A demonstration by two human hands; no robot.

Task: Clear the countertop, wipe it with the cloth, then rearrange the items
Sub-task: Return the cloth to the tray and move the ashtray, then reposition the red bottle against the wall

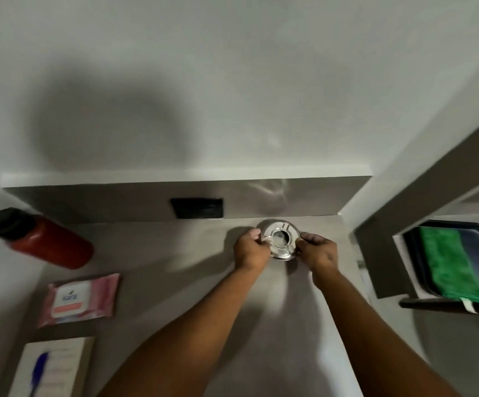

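My left hand (pixel 250 247) and right hand (pixel 318 250) grip a steel ashtray (pixel 280 239) at centre frame on the countertop (pixel 175 282); lower left, a pink wipes pack (pixel 79 299) reads "Kara".

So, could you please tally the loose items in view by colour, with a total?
Red: 1, the red cylindrical bottle
Pink: 1, the pink wipes packet
Silver: 1, the round metal ashtray
Green: 1, the folded green cloth
Blue: 1, the blue pen
Total: 5

Black socket plate (pixel 196 208) on grey backsplash; white wall (pixel 232 67) above
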